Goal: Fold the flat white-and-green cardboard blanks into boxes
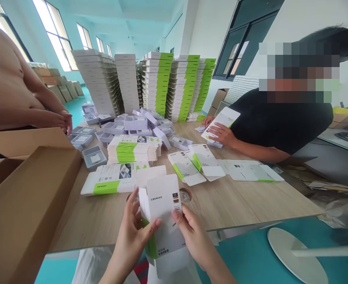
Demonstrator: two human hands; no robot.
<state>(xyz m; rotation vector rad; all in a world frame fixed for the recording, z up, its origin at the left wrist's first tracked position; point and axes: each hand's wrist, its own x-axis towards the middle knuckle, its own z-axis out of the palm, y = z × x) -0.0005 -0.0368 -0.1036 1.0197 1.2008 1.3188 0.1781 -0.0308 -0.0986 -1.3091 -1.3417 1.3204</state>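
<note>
Between my two hands is a white and green folding carton printed CEUKAZ, its end flaps standing out at top and bottom. My left hand grips the green side edge, thumb on the front panel. On the opposite edge, my right hand pinches the carton with its thumb on the printed face. Just beyond lies a flat stack of printed cartons, and behind that a taller stack of flat cartons. Partly opened cartons rest to the right on the table.
Tall stacks of finished boxes line the back. Pale plastic trays are heaped before them. A large brown cardboard box stands at left. A co-worker at right holds a carton; another person stands at left.
</note>
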